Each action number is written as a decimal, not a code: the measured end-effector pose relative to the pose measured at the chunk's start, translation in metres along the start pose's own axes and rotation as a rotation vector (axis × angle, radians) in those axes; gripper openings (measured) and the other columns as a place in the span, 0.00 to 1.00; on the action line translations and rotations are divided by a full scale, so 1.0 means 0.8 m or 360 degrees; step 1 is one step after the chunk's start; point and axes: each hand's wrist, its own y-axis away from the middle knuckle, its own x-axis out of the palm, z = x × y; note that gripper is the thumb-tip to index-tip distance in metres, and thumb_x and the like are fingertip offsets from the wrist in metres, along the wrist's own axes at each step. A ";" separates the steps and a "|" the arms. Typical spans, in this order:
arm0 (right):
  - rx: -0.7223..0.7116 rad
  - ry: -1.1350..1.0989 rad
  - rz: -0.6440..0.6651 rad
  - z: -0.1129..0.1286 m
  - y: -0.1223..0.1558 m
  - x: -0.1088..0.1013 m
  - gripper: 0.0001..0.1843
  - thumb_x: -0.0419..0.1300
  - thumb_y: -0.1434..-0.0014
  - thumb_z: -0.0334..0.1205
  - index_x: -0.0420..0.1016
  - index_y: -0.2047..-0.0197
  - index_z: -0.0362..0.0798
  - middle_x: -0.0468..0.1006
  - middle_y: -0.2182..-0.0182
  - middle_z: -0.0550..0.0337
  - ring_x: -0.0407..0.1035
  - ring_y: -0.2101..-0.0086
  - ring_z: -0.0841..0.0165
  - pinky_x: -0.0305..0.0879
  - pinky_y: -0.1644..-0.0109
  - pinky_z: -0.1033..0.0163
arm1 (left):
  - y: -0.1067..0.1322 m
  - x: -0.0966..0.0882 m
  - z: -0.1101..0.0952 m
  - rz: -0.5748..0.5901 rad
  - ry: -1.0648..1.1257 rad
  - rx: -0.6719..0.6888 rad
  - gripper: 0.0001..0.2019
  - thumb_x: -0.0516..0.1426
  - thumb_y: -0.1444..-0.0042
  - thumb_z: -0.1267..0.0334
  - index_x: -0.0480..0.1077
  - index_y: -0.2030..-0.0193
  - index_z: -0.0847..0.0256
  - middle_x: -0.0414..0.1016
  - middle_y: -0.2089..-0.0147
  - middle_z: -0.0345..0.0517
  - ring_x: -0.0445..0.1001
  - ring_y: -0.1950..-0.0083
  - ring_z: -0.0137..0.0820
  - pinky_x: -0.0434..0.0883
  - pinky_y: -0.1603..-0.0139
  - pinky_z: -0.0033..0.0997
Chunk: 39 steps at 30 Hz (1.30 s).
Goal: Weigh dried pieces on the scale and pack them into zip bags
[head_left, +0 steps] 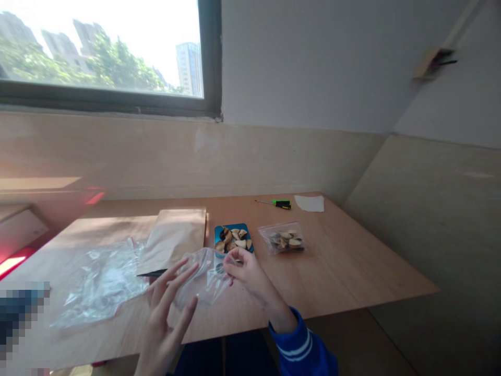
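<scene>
A clear plastic bag (204, 279) hangs in front of me over the near part of the table. My right hand (245, 269) pinches its right edge between thumb and fingers. At its left side is my left hand (167, 305), fingers spread apart; whether they touch the plastic I cannot tell. Just beyond the bag stands a small blue tray-like device (242, 227) bearing several pale brown-edged slices (235, 239), which look like dried mushroom. To its right lies a zip bag (270, 230) with similar slices inside.
Left of the blue device lies a brown paper bag (176, 230). Further left is a pile of clear zip bags (104, 284). Near the wall are a green-and-black screwdriver (282, 203) and a white paper piece (310, 203). The wooden table (352, 271) ends close to me.
</scene>
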 end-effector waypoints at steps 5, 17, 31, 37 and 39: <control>0.0145 0.0242 0.0254 0.037 -0.025 -0.015 0.19 0.68 0.54 0.47 0.65 0.68 0.47 0.68 0.77 0.68 0.62 0.81 0.77 0.61 0.80 0.71 | 0.000 0.002 0.002 0.0206 -0.0002 0.0224 0.29 0.52 0.40 0.55 0.52 0.32 0.47 0.56 0.30 0.42 0.46 0.28 0.43 0.50 0.33 0.48; -0.0643 0.1820 -0.0225 -0.008 -0.055 -0.075 0.14 0.56 0.39 0.39 0.71 0.49 0.51 0.67 0.48 0.51 0.59 0.44 0.58 0.56 0.40 0.47 | -0.016 0.035 0.002 -0.0380 0.0492 -0.0618 0.22 0.53 0.40 0.51 0.67 0.40 0.52 0.68 0.37 0.42 0.62 0.35 0.38 0.56 0.33 0.43; -0.0753 0.1456 -0.0279 -0.039 -0.071 -0.101 0.11 0.60 0.42 0.34 0.78 0.56 0.49 0.77 0.60 0.54 0.71 0.58 0.63 0.67 0.51 0.56 | 0.003 0.057 0.016 -0.0286 0.0508 -0.0711 0.24 0.54 0.42 0.50 0.65 0.39 0.49 0.66 0.36 0.41 0.60 0.33 0.38 0.58 0.35 0.40; -0.0700 0.0731 -0.0367 0.018 -0.047 -0.067 0.18 0.60 0.42 0.47 0.76 0.51 0.48 0.79 0.56 0.53 0.74 0.60 0.64 0.70 0.54 0.58 | 0.002 0.065 0.015 -0.0239 0.0579 -0.0752 0.27 0.55 0.43 0.48 0.64 0.38 0.52 0.65 0.35 0.44 0.59 0.33 0.39 0.58 0.34 0.41; -0.0721 0.0679 -0.0242 0.043 -0.033 -0.044 0.19 0.60 0.42 0.48 0.75 0.50 0.49 0.79 0.56 0.54 0.74 0.60 0.65 0.70 0.54 0.60 | 0.001 0.068 0.012 -0.0233 0.0617 -0.0748 0.27 0.55 0.43 0.48 0.64 0.38 0.52 0.65 0.35 0.44 0.59 0.33 0.39 0.57 0.34 0.41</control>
